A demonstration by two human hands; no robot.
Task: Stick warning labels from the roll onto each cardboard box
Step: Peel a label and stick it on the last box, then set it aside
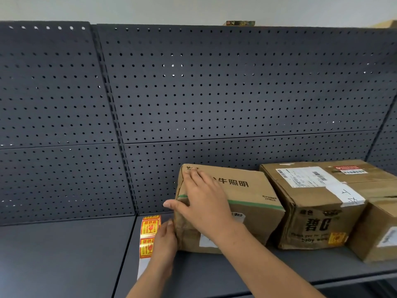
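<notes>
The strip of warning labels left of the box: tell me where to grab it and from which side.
Pinch the strip of warning labels at its blank white tail nearest you, coming from the left: it lies flat on the shelf, and the left hand and box block its right.

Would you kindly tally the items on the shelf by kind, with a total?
Cardboard boxes: 3, the green-striped box, the middle box and the right box.
Label strip: 1.
Total: 4.
</notes>
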